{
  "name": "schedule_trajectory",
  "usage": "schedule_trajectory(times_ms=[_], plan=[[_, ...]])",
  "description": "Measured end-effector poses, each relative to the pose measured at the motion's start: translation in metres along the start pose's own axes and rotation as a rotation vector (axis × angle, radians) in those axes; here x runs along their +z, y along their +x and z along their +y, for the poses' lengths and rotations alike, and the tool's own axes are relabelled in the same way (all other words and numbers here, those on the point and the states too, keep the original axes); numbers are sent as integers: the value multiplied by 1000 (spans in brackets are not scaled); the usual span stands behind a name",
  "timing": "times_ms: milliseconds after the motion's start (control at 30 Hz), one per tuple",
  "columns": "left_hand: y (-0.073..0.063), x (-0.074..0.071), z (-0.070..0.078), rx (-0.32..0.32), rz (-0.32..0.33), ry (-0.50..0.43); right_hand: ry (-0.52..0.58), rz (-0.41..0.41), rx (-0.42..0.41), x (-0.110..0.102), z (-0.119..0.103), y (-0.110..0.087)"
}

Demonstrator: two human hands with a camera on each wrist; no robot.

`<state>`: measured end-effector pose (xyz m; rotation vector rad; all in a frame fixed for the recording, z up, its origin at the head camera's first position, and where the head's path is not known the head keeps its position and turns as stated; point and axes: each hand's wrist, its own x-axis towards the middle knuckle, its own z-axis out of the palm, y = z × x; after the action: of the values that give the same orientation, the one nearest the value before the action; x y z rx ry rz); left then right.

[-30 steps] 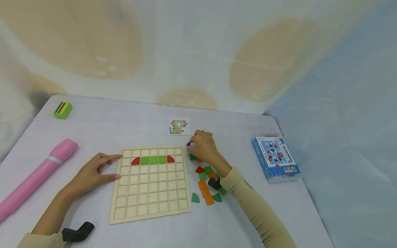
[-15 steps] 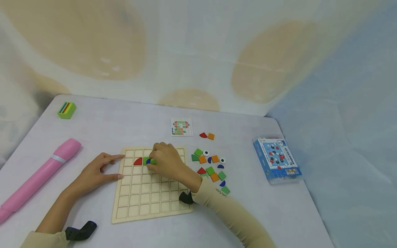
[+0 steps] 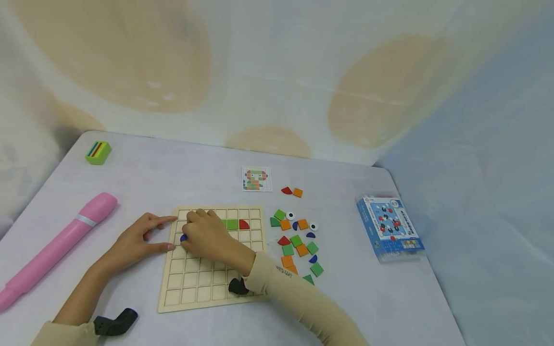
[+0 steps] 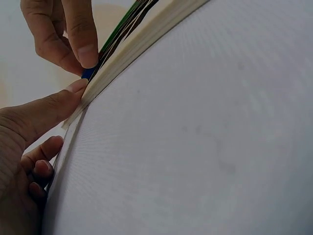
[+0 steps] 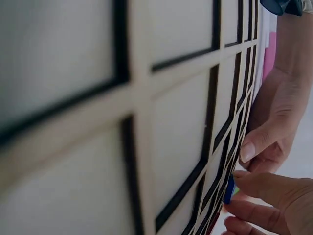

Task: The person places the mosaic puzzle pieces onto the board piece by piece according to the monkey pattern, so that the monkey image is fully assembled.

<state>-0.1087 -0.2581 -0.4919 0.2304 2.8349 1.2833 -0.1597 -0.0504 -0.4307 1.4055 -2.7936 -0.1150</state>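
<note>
A wooden grid board lies flat, with a green square tile and a red quarter-round tile in its upper row. My right hand reaches over the board and pinches a small blue tile between thumb and fingers at the left column. That blue tile stands close over the grid in the right wrist view. The right hand hides the row's left part. My left hand rests at the board's left edge, with the index finger and thumb stretched out to touch it.
Loose orange, green, red and blue tiles and two eye discs lie right of the board. A pattern card lies behind it. Further out are a blue box, a pink rolled object and a green block.
My right hand has moved left from the loose tiles across the board, carrying the blue tile to the left column. The left hand has stayed at the board's edge.
</note>
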Motion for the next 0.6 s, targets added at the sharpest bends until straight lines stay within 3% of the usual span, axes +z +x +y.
schedule_trajectory(times_ms=[600], plan=[[0, 0, 0, -14, -6, 16, 21, 17, 28, 4, 1, 3]])
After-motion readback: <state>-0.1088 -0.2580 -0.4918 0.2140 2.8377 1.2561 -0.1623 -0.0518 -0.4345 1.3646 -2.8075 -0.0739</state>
